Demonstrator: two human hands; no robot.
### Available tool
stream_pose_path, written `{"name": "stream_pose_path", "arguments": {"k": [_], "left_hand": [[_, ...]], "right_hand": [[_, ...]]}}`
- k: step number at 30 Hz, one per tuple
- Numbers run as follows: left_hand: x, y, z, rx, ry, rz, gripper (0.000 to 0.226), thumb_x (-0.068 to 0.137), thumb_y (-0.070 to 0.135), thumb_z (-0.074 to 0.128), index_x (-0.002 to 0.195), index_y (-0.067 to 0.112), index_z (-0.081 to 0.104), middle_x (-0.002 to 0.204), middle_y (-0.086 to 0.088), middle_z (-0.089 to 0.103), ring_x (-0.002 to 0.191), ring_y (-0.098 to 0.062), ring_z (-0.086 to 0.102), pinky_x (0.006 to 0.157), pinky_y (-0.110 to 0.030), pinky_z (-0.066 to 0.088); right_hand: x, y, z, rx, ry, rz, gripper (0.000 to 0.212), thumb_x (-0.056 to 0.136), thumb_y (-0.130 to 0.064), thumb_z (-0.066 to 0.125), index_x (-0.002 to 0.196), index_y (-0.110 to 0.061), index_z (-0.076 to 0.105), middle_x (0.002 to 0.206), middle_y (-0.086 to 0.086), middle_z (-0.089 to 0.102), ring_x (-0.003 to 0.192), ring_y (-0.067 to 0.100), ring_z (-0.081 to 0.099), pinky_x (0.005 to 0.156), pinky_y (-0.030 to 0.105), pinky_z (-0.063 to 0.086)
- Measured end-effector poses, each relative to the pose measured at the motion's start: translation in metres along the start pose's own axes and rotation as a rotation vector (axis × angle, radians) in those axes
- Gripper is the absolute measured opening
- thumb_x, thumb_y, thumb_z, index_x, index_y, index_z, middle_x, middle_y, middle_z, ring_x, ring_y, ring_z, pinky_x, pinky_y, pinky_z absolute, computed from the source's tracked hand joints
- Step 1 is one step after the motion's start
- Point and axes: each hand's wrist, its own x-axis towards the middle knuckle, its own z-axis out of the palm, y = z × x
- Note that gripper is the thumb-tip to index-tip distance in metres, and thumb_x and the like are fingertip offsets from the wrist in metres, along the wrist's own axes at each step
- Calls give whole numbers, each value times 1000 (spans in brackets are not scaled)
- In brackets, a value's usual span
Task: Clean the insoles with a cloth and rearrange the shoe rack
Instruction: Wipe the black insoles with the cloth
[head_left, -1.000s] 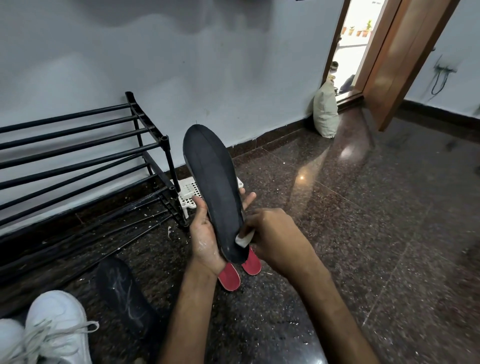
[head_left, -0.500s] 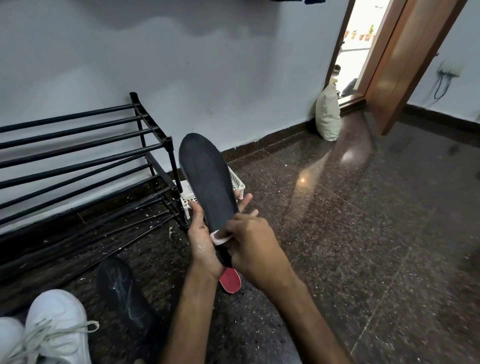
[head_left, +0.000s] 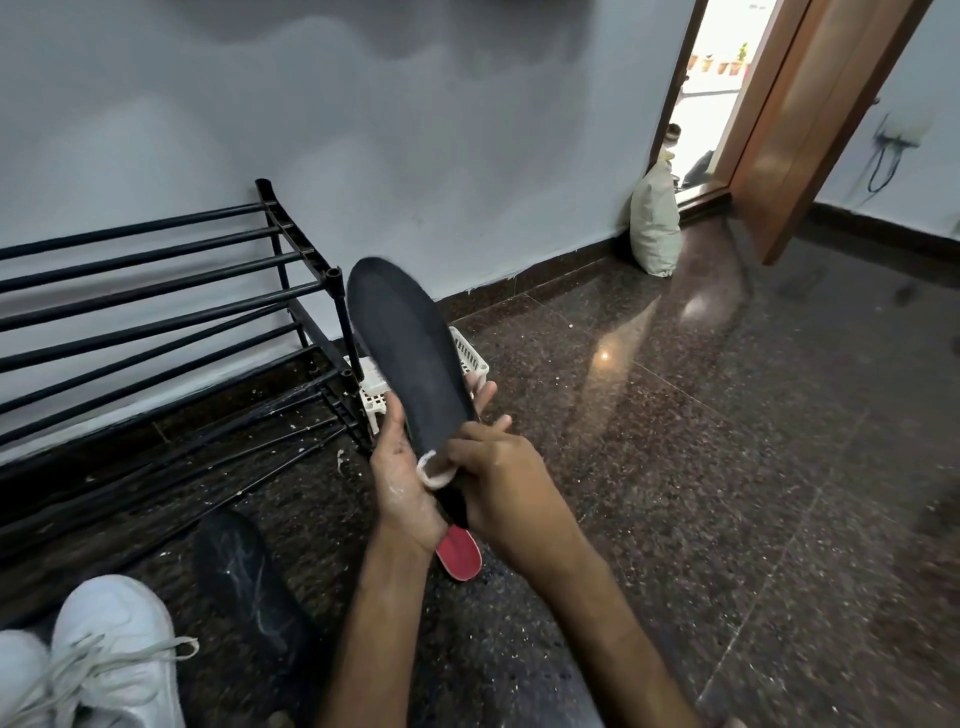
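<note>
A long black insole (head_left: 410, 358) stands nearly upright in front of me, toe end up. My left hand (head_left: 402, 483) grips its lower part from behind and the left. My right hand (head_left: 506, 491) pinches a small white cloth (head_left: 434, 467) and presses it against the insole's lower face. A red-soled insole end (head_left: 460, 553) shows below my hands. A second black insole (head_left: 249, 577), streaked with white marks, lies flat on the floor at lower left. The black metal shoe rack (head_left: 156, 312) stands against the wall on the left, its rails bare.
Two white sneakers (head_left: 104, 654) sit at the bottom left corner. A small white plastic basket (head_left: 470, 358) lies by the rack's end, behind the insole. A pale sack (head_left: 654, 228) leans by the open wooden door (head_left: 810, 124). Dark polished granite floor (head_left: 727, 441) spreads to the right.
My right hand with the cloth slid up the insole from near its heel, and has stayed at about the same spot for the last half second. The insole tilted slightly left.
</note>
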Motion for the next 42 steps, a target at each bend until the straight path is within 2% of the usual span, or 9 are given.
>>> {"name": "stream_pose_path", "arguments": {"k": [4,6,13,17,22,25,30,35,42], "left_hand": [[1,7,-16,-123,-32,66,58,100,54,38,125,11,67,130,-11,63,135,-35,46,113,-62,29],[2,11,-16,-100,-54,80,56,101,51,37,138,13,55,139,-12,55,136,-37,45,112,-65,28],[-4,14,-21,-125,-64,69,60,99,41,26,134,4,57,134,-22,57,123,-45,55,109,-60,35],[-1,14,-22,-137,-34,82,65,95,40,19,131,4,59,130,-21,60,127,-43,51,114,-64,22],[-8,22,-16,-100,-32,131,62,98,56,32,131,11,60,126,-15,62,118,-40,57,109,-68,29],[-8,24,-11,10,43,173,80,92,74,32,137,12,53,125,-13,62,114,-33,59,107,-64,35],[-6,14,-6,93,74,145,76,100,61,29,150,4,34,151,-23,37,141,-37,34,120,-52,19],[-7,5,3,44,11,55,75,99,59,29,147,3,40,144,-23,47,139,-40,35,118,-52,26],[-9,15,-3,36,48,170,64,97,57,36,137,10,56,141,-18,53,125,-34,51,112,-49,34]], "right_hand": [[-5,24,-24,-35,-504,180,23,71,0,71,87,-15,78,88,2,76,83,16,71,81,32,56],[-12,32,-33,-67,-583,270,24,72,0,73,90,-15,78,88,2,76,82,13,71,82,31,57],[-7,34,-60,192,-77,446,18,76,-10,77,88,-23,73,83,-11,72,70,-3,64,64,12,49],[-11,41,-46,383,-67,565,24,76,-5,75,92,-22,73,89,-6,74,74,4,67,66,20,49],[-15,56,-49,156,-132,667,15,80,-13,72,91,-22,74,89,-6,73,79,10,68,70,29,57],[-15,56,-47,238,11,710,15,76,-18,80,88,-20,72,88,-3,73,79,15,69,70,37,59],[7,29,-20,622,270,566,16,77,-15,79,88,-16,68,85,0,73,76,12,67,69,34,56],[3,20,1,180,425,507,15,83,-18,68,92,-21,56,89,-8,67,81,11,64,73,32,52],[-25,56,3,-318,25,649,16,89,-10,54,105,-10,49,105,11,64,96,34,63,75,40,47]]}}
